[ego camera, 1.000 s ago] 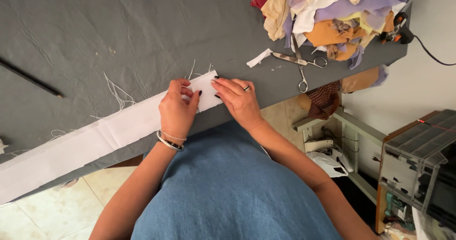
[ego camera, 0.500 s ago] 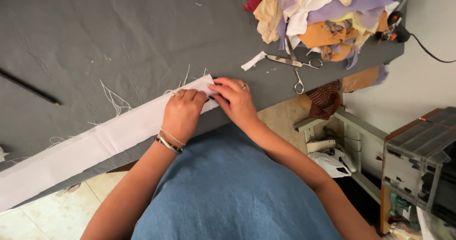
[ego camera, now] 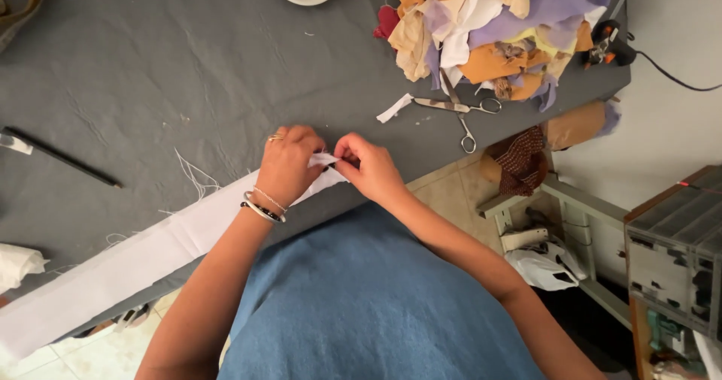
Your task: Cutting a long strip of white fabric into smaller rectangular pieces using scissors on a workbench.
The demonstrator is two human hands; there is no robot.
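At the centre of the frame the left hand lies over the end of a long white fabric strip, fingers curled down and pinching its tip. The right hand, just beside it, has fingertips closed narrow on the same small end of cloth. The strip runs from the hands down to the lower left, along the near edge of the grey table. Scissors lie at upper right of centre, below a pile of coloured fabric scraps. A black pencil rests at the left
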